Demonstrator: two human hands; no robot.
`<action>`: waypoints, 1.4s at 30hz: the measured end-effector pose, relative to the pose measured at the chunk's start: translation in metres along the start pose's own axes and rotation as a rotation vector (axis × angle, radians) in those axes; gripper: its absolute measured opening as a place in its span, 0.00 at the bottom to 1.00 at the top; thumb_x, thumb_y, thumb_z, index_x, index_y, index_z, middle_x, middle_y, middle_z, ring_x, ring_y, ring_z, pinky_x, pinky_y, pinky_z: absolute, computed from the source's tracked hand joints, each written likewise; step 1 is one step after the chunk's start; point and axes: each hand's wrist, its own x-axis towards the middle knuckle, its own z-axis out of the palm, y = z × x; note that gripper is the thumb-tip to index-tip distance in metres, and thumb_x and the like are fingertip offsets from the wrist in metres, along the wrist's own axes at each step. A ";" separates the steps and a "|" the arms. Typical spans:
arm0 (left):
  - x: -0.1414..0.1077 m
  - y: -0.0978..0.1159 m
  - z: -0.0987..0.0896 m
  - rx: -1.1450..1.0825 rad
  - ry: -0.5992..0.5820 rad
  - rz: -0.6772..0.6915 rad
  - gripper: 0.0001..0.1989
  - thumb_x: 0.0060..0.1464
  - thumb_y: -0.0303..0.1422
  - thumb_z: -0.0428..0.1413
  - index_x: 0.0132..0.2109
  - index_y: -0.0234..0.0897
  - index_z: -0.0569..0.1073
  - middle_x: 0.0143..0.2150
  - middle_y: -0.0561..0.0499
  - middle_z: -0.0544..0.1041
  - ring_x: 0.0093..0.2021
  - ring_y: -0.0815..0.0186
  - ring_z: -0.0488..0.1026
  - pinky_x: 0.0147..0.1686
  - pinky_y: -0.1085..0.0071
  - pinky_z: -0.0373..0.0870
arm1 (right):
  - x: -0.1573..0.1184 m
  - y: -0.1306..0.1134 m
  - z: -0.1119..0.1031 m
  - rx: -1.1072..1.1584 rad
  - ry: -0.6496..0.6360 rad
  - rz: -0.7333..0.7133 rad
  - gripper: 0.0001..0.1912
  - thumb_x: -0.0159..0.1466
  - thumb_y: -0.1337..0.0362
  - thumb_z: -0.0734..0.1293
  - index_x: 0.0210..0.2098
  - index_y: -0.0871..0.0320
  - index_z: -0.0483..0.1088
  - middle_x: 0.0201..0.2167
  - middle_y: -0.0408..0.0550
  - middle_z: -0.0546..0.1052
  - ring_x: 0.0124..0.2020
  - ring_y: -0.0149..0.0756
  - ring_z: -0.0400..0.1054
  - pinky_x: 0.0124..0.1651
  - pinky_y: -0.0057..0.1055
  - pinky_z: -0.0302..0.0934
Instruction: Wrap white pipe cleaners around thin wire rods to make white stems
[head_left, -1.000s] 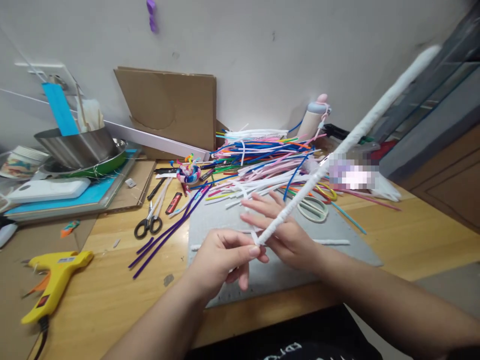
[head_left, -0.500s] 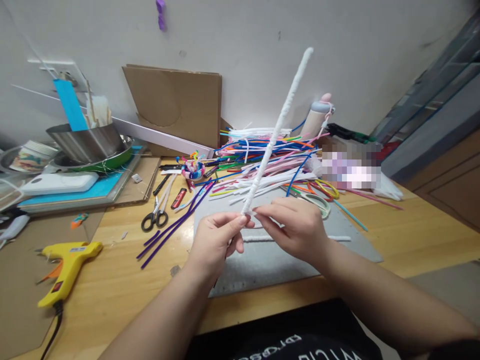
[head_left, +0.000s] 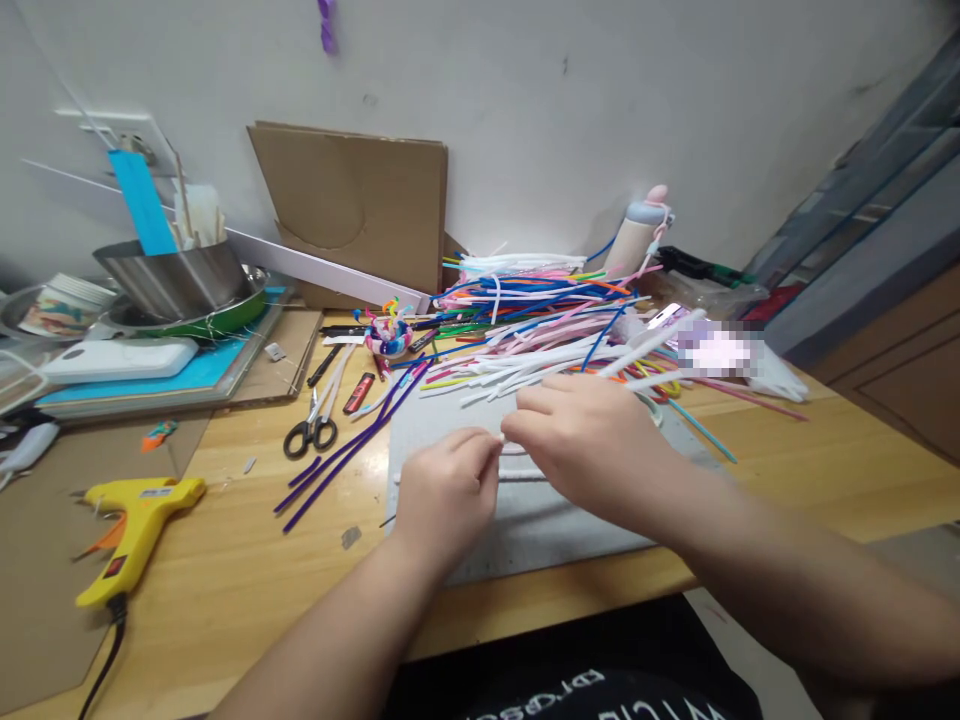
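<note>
Both hands meet above the grey mat (head_left: 540, 555). My left hand (head_left: 448, 490) is closed, its thumb and fingers pinched on the near end of a white fuzzy stick. Beside it, my right hand (head_left: 574, 435) is closed around the same white stick (head_left: 664, 345), which comes out past the knuckles and slants up to the right, blurred. Part of the stick is hidden by the fingers. Another thin white stick (head_left: 525, 476) lies on the mat behind my hands.
Colourful pipe cleaners (head_left: 525, 300) are heaped behind the mat. To the left lie black-handled scissors (head_left: 310, 436), purple pipe cleaners (head_left: 337, 465), a red lighter (head_left: 358, 393) and a yellow glue gun (head_left: 139, 530). A bottle (head_left: 634, 240) stands behind; cardboard (head_left: 360, 210) leans on the wall.
The white stick has swung down from nearly upright to slant toward the right. My right hand has closed over it, and my left hand has turned with its knuckles up.
</note>
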 end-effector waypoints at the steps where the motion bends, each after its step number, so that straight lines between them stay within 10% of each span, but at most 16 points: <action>1: -0.001 0.000 0.002 0.048 -0.036 0.045 0.12 0.56 0.27 0.47 0.37 0.39 0.76 0.38 0.46 0.79 0.36 0.62 0.75 0.35 0.69 0.67 | 0.005 0.005 -0.002 0.021 -0.057 -0.038 0.10 0.58 0.72 0.63 0.21 0.57 0.68 0.23 0.45 0.69 0.27 0.34 0.58 0.30 0.34 0.41; 9: -0.003 0.001 0.002 -0.061 -0.083 0.136 0.12 0.57 0.26 0.47 0.36 0.37 0.75 0.37 0.45 0.79 0.36 0.62 0.74 0.35 0.70 0.67 | 0.028 0.019 -0.002 0.189 -0.286 -0.129 0.13 0.58 0.73 0.65 0.20 0.53 0.73 0.23 0.42 0.71 0.29 0.33 0.62 0.39 0.37 0.46; 14: 0.003 0.003 -0.003 -0.276 -0.012 -0.084 0.08 0.54 0.29 0.52 0.33 0.37 0.75 0.30 0.48 0.77 0.31 0.65 0.73 0.33 0.71 0.67 | 0.006 0.007 -0.009 0.264 0.293 0.005 0.14 0.60 0.75 0.60 0.36 0.53 0.72 0.42 0.48 0.73 0.42 0.39 0.66 0.50 0.46 0.49; 18: 0.006 0.006 -0.005 -0.529 -0.070 -0.370 0.08 0.51 0.33 0.55 0.31 0.35 0.76 0.21 0.52 0.73 0.19 0.70 0.68 0.20 0.74 0.63 | -0.026 0.002 0.013 0.558 0.765 -0.067 0.11 0.60 0.74 0.58 0.29 0.52 0.68 0.26 0.45 0.71 0.27 0.35 0.67 0.33 0.36 0.61; 23: 0.010 0.010 -0.007 -0.843 -0.181 -0.540 0.08 0.48 0.34 0.58 0.29 0.32 0.76 0.15 0.55 0.68 0.14 0.73 0.63 0.16 0.76 0.58 | -0.039 -0.001 0.055 0.845 0.450 0.273 0.14 0.62 0.73 0.58 0.43 0.54 0.69 0.39 0.49 0.74 0.42 0.39 0.69 0.44 0.38 0.64; 27: 0.011 0.011 -0.008 -0.973 -0.238 -0.524 0.08 0.48 0.33 0.58 0.27 0.31 0.75 0.12 0.57 0.65 0.13 0.76 0.59 0.17 0.77 0.56 | -0.032 0.003 0.061 1.064 0.240 0.116 0.19 0.66 0.67 0.58 0.56 0.49 0.63 0.54 0.47 0.69 0.59 0.42 0.57 0.63 0.47 0.45; 42: 0.012 0.010 -0.004 -1.034 -0.208 -0.545 0.09 0.48 0.34 0.59 0.26 0.31 0.73 0.16 0.56 0.68 0.16 0.77 0.61 0.20 0.78 0.57 | -0.028 0.003 0.060 1.084 0.338 0.197 0.08 0.65 0.65 0.61 0.40 0.51 0.71 0.38 0.43 0.76 0.46 0.38 0.70 0.63 0.49 0.43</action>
